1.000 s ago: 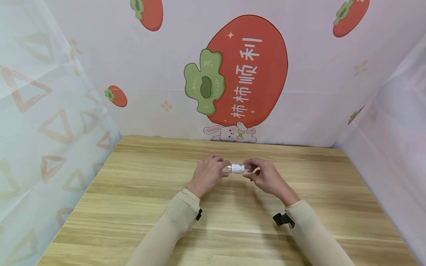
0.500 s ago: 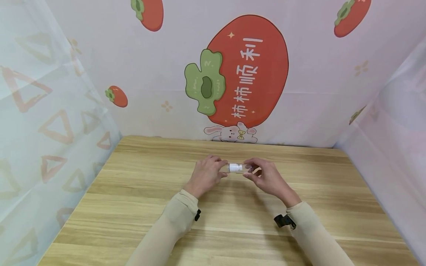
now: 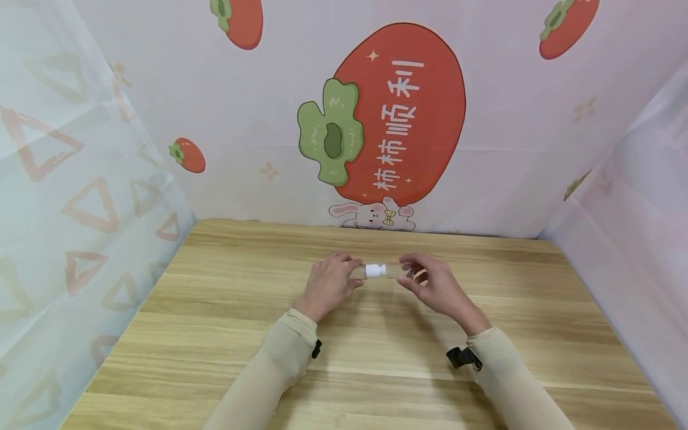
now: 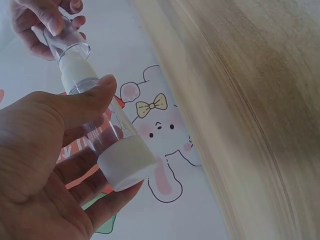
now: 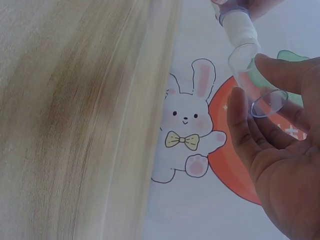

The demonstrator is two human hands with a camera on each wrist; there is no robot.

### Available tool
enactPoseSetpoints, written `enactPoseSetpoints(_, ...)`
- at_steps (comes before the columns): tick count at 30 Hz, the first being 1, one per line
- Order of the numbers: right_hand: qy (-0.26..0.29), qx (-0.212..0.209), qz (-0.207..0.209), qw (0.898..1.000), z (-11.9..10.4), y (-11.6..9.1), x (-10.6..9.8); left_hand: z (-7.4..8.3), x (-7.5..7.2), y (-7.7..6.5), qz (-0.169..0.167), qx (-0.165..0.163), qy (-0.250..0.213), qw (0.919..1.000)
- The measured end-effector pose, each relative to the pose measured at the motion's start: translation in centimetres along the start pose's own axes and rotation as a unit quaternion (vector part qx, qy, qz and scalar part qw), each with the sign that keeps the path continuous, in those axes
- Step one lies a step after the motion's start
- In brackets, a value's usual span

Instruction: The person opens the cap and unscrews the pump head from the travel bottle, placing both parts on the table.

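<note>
My left hand (image 3: 328,285) grips a small clear pump bottle, lying sideways above the table. Its white base (image 4: 127,162) points toward the palm side, and its white pump top (image 3: 374,270) faces right. The left thumb presses along the clear body in the left wrist view. With thumb and fingers, my right hand (image 3: 436,288) pinches a clear cap (image 5: 243,75), which is see-through tube-like plastic. The cap's rim sits right at the tip of the pump top, in line with it. Part of the bottle's body is hidden behind the left fingers.
A wood-grain table (image 3: 215,334) lies under both hands. Behind it stands a pale backdrop (image 3: 242,119) printed with persimmons and a rabbit, and patterned sheets hang at left and right. Black straps (image 3: 463,357) circle the wrists.
The clear cap has slid off the pump top to the right, baring the white part. My left hand has shifted slightly left with the bottle, my right hand slightly right.
</note>
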State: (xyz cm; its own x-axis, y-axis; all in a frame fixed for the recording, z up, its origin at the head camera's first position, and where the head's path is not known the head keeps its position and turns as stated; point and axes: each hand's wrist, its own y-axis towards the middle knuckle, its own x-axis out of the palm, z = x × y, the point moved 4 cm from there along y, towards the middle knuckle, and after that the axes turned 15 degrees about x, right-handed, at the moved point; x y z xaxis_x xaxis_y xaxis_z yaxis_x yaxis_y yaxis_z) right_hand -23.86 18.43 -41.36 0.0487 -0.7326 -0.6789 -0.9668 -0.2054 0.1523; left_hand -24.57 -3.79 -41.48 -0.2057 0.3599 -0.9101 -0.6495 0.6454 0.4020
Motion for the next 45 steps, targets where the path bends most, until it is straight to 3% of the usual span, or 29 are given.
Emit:
enactPoseSetpoints(12,-0.004,-0.001,0.007,1.0,0.5,0.2,0.0,-1.0,-0.3,-0.8,-0.004,-0.033,-0.034,0.9989)
enactPoseSetpoints(29,-0.04,0.034,-0.026,0.998,0.4,1.4,2.2,-2.4,-1.3,-1.9,0.057,-0.064,-0.06,0.9945)
enactPoseSetpoints(45,-0.068,0.056,-0.061,0.994,-0.1,2.9,4.0,-3.0,-1.9,-2.4,0.078,-0.07,-0.063,0.9925)
